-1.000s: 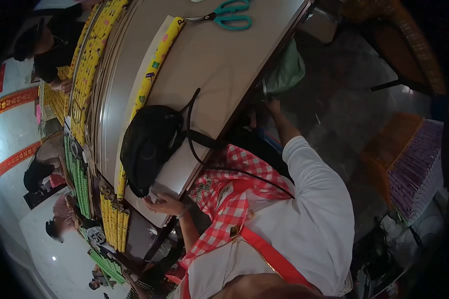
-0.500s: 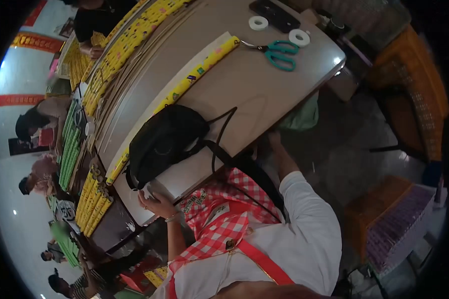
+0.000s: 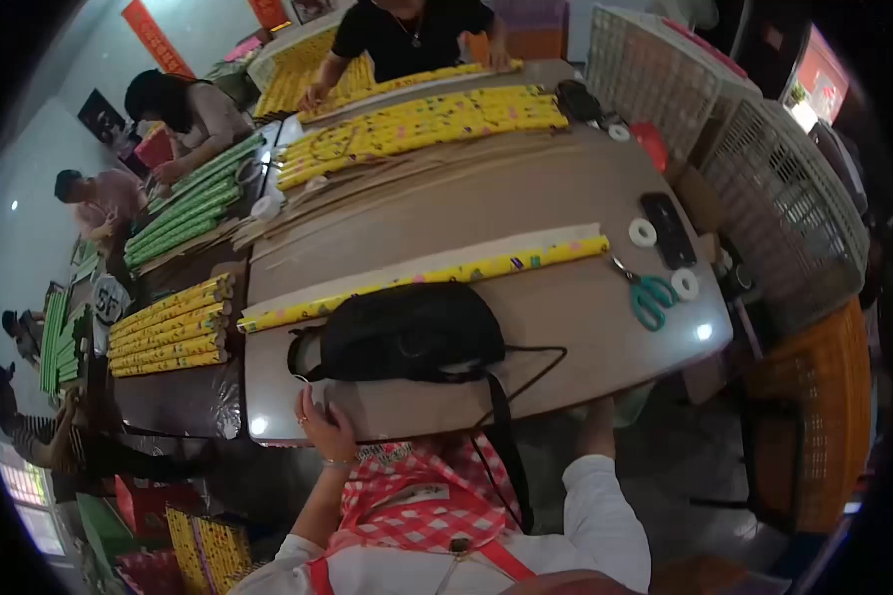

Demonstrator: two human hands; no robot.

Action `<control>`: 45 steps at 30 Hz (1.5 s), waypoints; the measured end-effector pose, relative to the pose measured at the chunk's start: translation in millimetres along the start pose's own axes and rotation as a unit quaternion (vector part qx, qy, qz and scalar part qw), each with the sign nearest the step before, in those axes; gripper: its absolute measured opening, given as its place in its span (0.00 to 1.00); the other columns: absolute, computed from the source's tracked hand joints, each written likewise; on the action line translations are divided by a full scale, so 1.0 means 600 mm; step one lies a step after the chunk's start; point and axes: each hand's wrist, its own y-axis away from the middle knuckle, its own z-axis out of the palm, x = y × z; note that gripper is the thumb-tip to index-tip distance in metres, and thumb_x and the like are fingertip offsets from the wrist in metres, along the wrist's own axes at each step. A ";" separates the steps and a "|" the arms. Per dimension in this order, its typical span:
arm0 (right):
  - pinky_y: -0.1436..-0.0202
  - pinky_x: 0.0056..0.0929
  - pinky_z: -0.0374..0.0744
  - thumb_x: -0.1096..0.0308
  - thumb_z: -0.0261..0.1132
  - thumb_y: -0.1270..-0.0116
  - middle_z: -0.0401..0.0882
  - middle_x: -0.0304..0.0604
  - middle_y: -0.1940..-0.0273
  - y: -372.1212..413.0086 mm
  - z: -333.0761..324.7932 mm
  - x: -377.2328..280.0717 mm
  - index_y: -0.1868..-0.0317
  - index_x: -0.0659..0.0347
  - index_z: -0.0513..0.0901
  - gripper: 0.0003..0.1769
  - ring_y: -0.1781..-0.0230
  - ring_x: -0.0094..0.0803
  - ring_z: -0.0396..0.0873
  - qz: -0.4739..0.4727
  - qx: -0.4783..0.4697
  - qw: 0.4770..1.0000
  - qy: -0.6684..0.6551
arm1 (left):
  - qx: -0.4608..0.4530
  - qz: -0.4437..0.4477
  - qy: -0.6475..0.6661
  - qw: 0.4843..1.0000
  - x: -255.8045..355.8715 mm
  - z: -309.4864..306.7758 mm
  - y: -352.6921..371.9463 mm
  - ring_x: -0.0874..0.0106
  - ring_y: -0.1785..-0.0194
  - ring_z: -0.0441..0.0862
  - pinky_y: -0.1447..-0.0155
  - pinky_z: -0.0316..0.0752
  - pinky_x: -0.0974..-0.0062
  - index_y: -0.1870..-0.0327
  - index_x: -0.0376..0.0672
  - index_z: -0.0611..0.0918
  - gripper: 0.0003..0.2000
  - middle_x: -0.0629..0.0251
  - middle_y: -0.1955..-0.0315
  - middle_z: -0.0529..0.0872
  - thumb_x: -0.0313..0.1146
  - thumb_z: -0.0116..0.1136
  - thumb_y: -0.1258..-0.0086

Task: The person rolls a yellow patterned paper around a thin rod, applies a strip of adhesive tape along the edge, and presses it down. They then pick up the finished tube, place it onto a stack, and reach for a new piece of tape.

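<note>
A black fabric bag (image 3: 407, 332) with a strap and a thin cord lies on the table near its front edge. My left hand (image 3: 324, 424) rests at that edge, just below the bag's left end and its small pale ring; its fingers are apart and hold nothing I can see. Of my right arm (image 3: 595, 433) only the sleeve and forearm show; the hand is hidden beyond the table's edge. Behind the bag lies a long yellow patterned paper roll (image 3: 446, 275) with a pale strip along it. Teal-handled scissors (image 3: 652, 300) lie at the roll's right end.
White tape rolls (image 3: 643, 232) and a dark phone-like object (image 3: 670, 230) are on the right of the table (image 3: 526, 198). Yellow rolls (image 3: 174, 325) and green rolls (image 3: 191, 213) stand left. Across, a person (image 3: 412, 40) handles yellow paper. Plastic crates (image 3: 655, 84) stand beyond.
My view has turned and levelled, so the table now lies across it and the person opposite shows more fully. The bag and my left hand keep about the same places on the table.
</note>
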 end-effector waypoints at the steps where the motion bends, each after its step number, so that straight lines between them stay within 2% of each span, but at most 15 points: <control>1: 0.55 0.35 0.76 0.54 0.49 0.30 0.69 0.47 0.44 0.003 0.000 -0.001 0.40 0.63 0.66 0.26 0.49 0.38 0.70 -0.026 -0.020 0.999 -0.020 | -0.002 0.003 -0.014 1.000 0.009 -0.002 -0.001 0.49 0.42 0.65 0.40 0.61 0.59 0.40 0.35 0.66 0.25 0.46 0.45 0.68 0.24 0.50 0.41; 7: 0.56 0.35 0.76 0.57 0.51 0.30 0.69 0.47 0.44 0.035 0.026 -0.023 0.41 0.62 0.68 0.23 0.51 0.38 0.71 -0.166 -0.060 0.979 -0.102 | 0.029 -0.011 0.040 0.999 0.011 0.003 -0.002 0.52 0.42 0.65 0.41 0.62 0.59 0.39 0.35 0.64 0.25 0.48 0.45 0.69 0.25 0.51 0.40; 9: 0.60 0.34 0.75 0.66 0.54 0.32 0.70 0.48 0.47 0.124 0.067 -0.054 0.45 0.62 0.72 0.17 0.57 0.37 0.72 -0.135 0.221 0.956 0.140 | 0.024 -0.006 0.036 0.999 0.004 0.004 0.003 0.52 0.44 0.67 0.42 0.64 0.61 0.38 0.35 0.63 0.27 0.49 0.47 0.71 0.24 0.52 0.41; 11: 0.63 0.31 0.74 0.74 0.54 0.33 0.73 0.47 0.51 0.138 -0.021 -0.016 0.47 0.63 0.73 0.14 0.64 0.35 0.72 -0.244 0.193 0.931 0.193 | 0.045 0.008 0.041 0.998 0.010 0.002 0.001 0.53 0.46 0.69 0.44 0.66 0.62 0.38 0.35 0.63 0.27 0.49 0.48 0.72 0.24 0.52 0.42; 13: 0.63 0.31 0.74 0.76 0.53 0.34 0.72 0.48 0.52 0.236 0.055 -0.069 0.48 0.65 0.72 0.14 0.64 0.34 0.71 -0.166 0.287 0.920 0.207 | 0.068 0.030 0.040 0.996 0.010 0.001 -0.002 0.54 0.48 0.71 0.46 0.67 0.63 0.38 0.35 0.64 0.27 0.49 0.49 0.73 0.23 0.52 0.42; 15: 0.60 0.32 0.74 0.78 0.52 0.34 0.71 0.51 0.50 0.236 0.012 -0.074 0.47 0.66 0.72 0.15 0.60 0.36 0.72 -0.218 0.250 0.924 0.191 | 0.004 -0.004 0.071 0.997 -0.002 0.002 0.003 0.57 0.54 0.75 0.49 0.68 0.63 0.39 0.35 0.65 0.27 0.49 0.52 0.75 0.23 0.53 0.44; 18: 0.47 0.39 0.73 0.76 0.51 0.34 0.69 0.59 0.46 0.247 0.059 -0.151 0.43 0.68 0.70 0.18 0.49 0.48 0.72 -0.328 0.452 0.731 0.391 | 0.003 0.046 0.062 0.997 -0.008 -0.004 -0.001 0.59 0.61 0.76 0.54 0.70 0.63 0.40 0.37 0.67 0.28 0.52 0.54 0.77 0.23 0.54 0.48; 20: 0.47 0.40 0.73 0.71 0.52 0.33 0.70 0.58 0.47 0.259 0.111 -0.226 0.44 0.68 0.71 0.18 0.48 0.48 0.71 -0.375 0.479 0.708 0.361 | 0.031 0.078 0.051 0.995 0.001 -0.010 -0.015 0.57 0.61 0.75 0.55 0.70 0.62 0.41 0.37 0.68 0.29 0.54 0.53 0.77 0.23 0.55 0.49; 22: 0.45 0.38 0.71 0.70 0.52 0.32 0.68 0.58 0.47 0.254 0.136 -0.282 0.44 0.68 0.70 0.18 0.48 0.45 0.70 -0.485 0.445 0.642 0.393 | 0.009 0.082 0.062 0.995 -0.001 -0.012 -0.007 0.55 0.57 0.76 0.54 0.70 0.61 0.38 0.37 0.64 0.33 0.54 0.49 0.76 0.23 0.55 0.50; 26: 0.46 0.32 0.69 0.70 0.51 0.31 0.64 0.51 0.46 0.291 0.290 -0.330 0.45 0.66 0.70 0.16 0.49 0.38 0.68 -0.574 0.178 0.703 0.381 | 0.016 0.127 0.058 0.990 -0.005 -0.007 -0.011 0.56 0.55 0.76 0.52 0.69 0.60 0.30 0.40 0.48 0.42 0.54 0.48 0.76 0.22 0.55 0.48; 30: 0.55 0.27 0.70 0.72 0.51 0.31 0.69 0.46 0.53 0.335 0.435 -0.306 0.49 0.64 0.73 0.12 0.57 0.31 0.70 -0.509 0.003 0.757 0.410 | 0.026 0.117 0.083 0.989 -0.001 -0.013 -0.014 0.55 0.57 0.76 0.53 0.69 0.61 0.31 0.36 0.47 0.41 0.54 0.48 0.76 0.21 0.54 0.47; 34: 0.54 0.28 0.71 0.72 0.56 0.34 0.73 0.41 0.55 0.321 0.483 -0.263 0.50 0.63 0.73 0.12 0.57 0.30 0.71 -0.494 -0.146 0.745 0.424 | 0.040 0.093 0.082 0.991 -0.008 -0.004 -0.004 0.53 0.59 0.76 0.52 0.69 0.62 0.32 0.32 0.50 0.39 0.53 0.47 0.76 0.22 0.54 0.48; 38: 0.47 0.30 0.69 0.74 0.57 0.36 0.76 0.43 0.59 0.319 0.561 -0.294 0.57 0.64 0.77 0.08 0.54 0.31 0.73 -0.516 -0.260 0.642 0.504 | 0.050 0.093 0.108 0.988 -0.013 0.002 -0.002 0.53 0.58 0.76 0.52 0.69 0.61 0.31 0.36 0.46 0.41 0.52 0.47 0.75 0.22 0.53 0.48; 41: 0.48 0.29 0.70 0.70 0.59 0.37 0.78 0.41 0.64 0.327 0.638 -0.354 0.60 0.65 0.78 0.08 0.57 0.31 0.75 -0.351 -0.372 0.694 0.506 | 0.048 0.100 0.098 0.989 -0.011 -0.001 -0.005 0.56 0.60 0.75 0.55 0.69 0.63 0.30 0.40 0.44 0.42 0.53 0.46 0.75 0.21 0.52 0.46; 45: 0.51 0.30 0.72 0.69 0.62 0.40 0.78 0.44 0.59 0.306 0.721 -0.341 0.57 0.61 0.77 0.11 0.56 0.38 0.75 -0.352 -0.477 0.518 0.616 | 0.043 0.098 0.127 0.986 -0.008 -0.002 -0.005 0.60 0.63 0.74 0.57 0.69 0.67 0.30 0.40 0.43 0.42 0.55 0.46 0.75 0.20 0.52 0.44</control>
